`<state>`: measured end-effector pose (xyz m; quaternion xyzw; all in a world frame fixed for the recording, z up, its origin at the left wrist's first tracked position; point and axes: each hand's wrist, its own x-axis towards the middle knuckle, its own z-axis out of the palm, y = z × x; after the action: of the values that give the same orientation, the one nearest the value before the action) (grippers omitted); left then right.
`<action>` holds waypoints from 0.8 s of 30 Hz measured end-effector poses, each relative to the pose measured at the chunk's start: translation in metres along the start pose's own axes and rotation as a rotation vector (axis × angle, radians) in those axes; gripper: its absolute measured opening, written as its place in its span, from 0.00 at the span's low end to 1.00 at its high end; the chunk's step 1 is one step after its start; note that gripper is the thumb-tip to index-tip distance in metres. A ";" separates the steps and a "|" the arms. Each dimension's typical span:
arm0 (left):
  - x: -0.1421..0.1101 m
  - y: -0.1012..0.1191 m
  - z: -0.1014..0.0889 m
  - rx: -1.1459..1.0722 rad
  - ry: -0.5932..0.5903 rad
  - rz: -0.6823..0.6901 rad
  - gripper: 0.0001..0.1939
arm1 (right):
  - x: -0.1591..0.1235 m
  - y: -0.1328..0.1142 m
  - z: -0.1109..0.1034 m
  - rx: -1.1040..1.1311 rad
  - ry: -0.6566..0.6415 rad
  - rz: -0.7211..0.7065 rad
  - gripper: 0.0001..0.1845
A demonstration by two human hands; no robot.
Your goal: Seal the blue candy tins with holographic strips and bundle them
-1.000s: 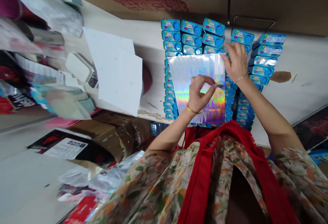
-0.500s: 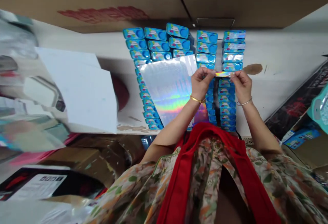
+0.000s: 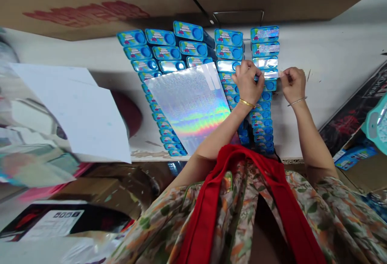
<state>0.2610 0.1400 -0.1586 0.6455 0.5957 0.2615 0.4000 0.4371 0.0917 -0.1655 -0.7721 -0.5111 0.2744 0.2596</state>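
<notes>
Rows of small blue boxes stand packed on a white table. A shiny holographic sheet lies on top of them. My left hand, with a gold bangle, and my right hand, with a thin bracelet, each pinch one end of a narrow holographic sticker strip. They hold it stretched across a blue box in the rightmost column, where the boxes further back carry similar strips. My fingers hide the ends of the strip.
A large cardboard box stands behind the blue boxes. White paper sheets hang over the table edge at the left. Cartons and printed packs lie at the lower left, and more teal packs at the right.
My left hand lifted a strip off the holographic sheet, my right hand took its other end, and both carried it right and further away, down onto the rightmost column of boxes.
</notes>
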 end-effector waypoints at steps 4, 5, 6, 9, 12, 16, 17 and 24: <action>0.004 0.001 -0.004 0.022 -0.012 -0.054 0.11 | -0.002 0.008 0.017 0.177 0.028 0.045 0.15; 0.006 0.001 -0.004 0.023 -0.016 -0.066 0.13 | -0.002 0.010 0.022 0.229 0.035 0.051 0.15; 0.007 0.001 -0.004 0.027 -0.020 -0.070 0.14 | -0.002 0.012 0.027 0.270 0.039 0.049 0.15; 0.008 0.001 0.002 0.058 -0.015 -0.041 0.13 | 0.001 0.022 0.037 0.316 0.022 0.017 0.14; 0.008 0.002 0.004 0.074 0.000 0.011 0.12 | 0.010 0.029 0.033 0.248 0.032 0.011 0.13; 0.019 -0.013 -0.040 0.048 -0.018 0.118 0.13 | 0.018 0.000 0.011 0.074 0.260 -0.081 0.18; 0.023 -0.021 -0.060 0.059 -0.009 0.136 0.15 | 0.018 -0.016 0.009 0.032 0.278 -0.123 0.19; 0.040 -0.091 -0.167 0.270 0.070 0.120 0.24 | 0.020 -0.141 0.092 -0.069 -0.162 -0.428 0.24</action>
<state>0.0800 0.2109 -0.1486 0.7183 0.5995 0.2247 0.2724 0.2895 0.1699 -0.1385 -0.6299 -0.6914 0.2567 0.2435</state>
